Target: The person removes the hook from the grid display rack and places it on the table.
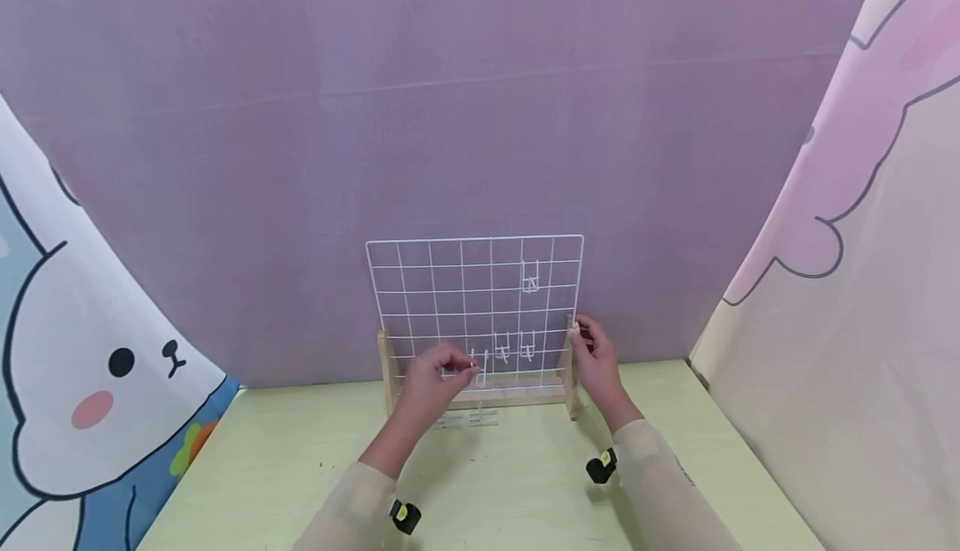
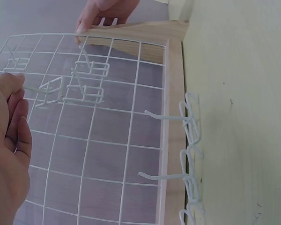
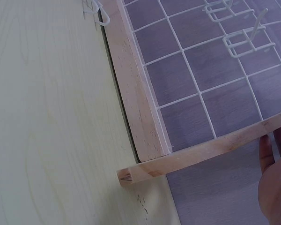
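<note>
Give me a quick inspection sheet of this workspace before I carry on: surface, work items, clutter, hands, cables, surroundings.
Surface: pale yellow-green tabletop, a few small dark specks.
Work items: white wire grid panel upright in a light wooden stand; several white wire hooks hang on it.
Clutter: spare white hooks lying on the table by the stand's base.
Hands: left hand pinches a white hook at the lower grid; right hand grips the stand's right post.
Cables: nothing seen.
Surroundings: purple backdrop cloth; cartoon-print curtains on both sides.
</note>
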Demonstrator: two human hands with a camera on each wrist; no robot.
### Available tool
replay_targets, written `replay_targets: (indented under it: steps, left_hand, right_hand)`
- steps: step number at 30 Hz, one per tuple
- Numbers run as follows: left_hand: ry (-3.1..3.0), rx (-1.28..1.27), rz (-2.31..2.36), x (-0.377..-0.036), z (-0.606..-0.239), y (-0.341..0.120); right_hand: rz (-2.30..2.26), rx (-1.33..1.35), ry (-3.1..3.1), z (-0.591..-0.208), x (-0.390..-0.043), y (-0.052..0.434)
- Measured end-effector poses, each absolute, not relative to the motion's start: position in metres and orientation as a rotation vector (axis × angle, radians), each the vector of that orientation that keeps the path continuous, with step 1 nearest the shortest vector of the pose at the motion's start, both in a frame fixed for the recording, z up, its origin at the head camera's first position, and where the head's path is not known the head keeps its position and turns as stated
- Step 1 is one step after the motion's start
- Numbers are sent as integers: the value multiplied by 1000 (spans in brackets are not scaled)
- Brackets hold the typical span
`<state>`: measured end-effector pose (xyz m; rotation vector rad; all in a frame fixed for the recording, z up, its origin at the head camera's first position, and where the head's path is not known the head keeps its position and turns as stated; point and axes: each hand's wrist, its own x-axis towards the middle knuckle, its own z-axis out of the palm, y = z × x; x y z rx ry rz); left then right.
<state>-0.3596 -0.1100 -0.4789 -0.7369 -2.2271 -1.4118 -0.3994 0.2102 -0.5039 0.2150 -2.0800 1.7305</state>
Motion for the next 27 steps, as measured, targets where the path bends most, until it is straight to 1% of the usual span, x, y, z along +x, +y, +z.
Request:
replay_targets:
  steps: [4,7,27]
  left_hand:
    - [-2253,-721,-1416,-359,-484,-109]
    - [-2263,-717,-1401,-358,-489,-107]
    - [-2396,-719,-1454,-352,-508,-91]
  right_hand:
    - [1712,206,-2066,-519,-412,213]
    - [1693,220,-2052,-523,-415,214]
    - [1707,225,-2068,-523,-414,216]
